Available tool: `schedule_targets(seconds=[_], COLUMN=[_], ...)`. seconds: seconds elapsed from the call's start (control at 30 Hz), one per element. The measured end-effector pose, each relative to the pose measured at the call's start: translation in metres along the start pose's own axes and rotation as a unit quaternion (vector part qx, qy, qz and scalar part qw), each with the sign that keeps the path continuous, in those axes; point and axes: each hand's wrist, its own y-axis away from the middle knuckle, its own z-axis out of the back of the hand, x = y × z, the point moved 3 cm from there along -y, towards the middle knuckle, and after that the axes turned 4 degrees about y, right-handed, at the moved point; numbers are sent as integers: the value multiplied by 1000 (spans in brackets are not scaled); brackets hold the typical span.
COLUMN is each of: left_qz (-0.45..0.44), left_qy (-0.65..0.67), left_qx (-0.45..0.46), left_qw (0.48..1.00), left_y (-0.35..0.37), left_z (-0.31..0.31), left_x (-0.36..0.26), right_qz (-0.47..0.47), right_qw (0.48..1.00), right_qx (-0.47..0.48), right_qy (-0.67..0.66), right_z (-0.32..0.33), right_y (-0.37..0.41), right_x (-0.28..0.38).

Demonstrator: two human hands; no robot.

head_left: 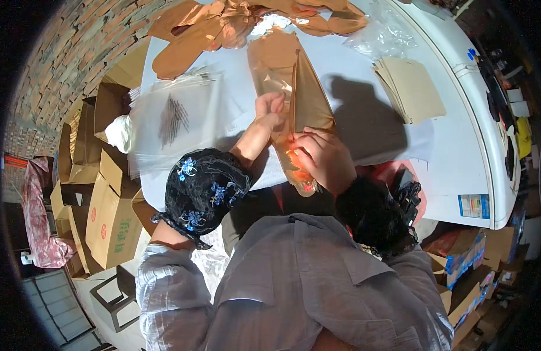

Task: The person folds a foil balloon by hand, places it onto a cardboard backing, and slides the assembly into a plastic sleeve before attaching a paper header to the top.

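Note:
A long brown, glossy piece lies lengthwise on the white tabletop, running from the far side to the near edge. Its near end looks clear and shiny, with an orange-red patch. At the left edge of the piece is my left hand, its fingers bent together near a clear, shiny part; what they pinch is too small to make out. My right hand rests over the near right part, its curled fingers gripping the brown piece.
Clear plastic sleeves are stacked at left, beside cardboard boxes. More brown pieces and small white items lie at the far side. Beige cards and crumpled clear plastic are at right.

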Motion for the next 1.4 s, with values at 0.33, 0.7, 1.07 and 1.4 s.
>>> schedule_targets(seconds=[0.33,0.7,1.07,1.4], left_qz=[-18,2,51,0], left_qy=[-34,-38,-78,-171], left_qx=[29,25,39,44], left_qw=[999,999,995,984], left_y=[-5,4,4,0], left_z=[4,-7,0,3], left_x=[0,-10,-5,-2], right_qz=[33,55,85,69], right_qw=[998,994,993,992], right_qx=[-12,-39,5,3], right_qy=[-43,-87,-83,-107], right_z=[-6,-7,-6,-6], right_y=[-5,-10,-5,-3], right_x=[13,18,16,15])
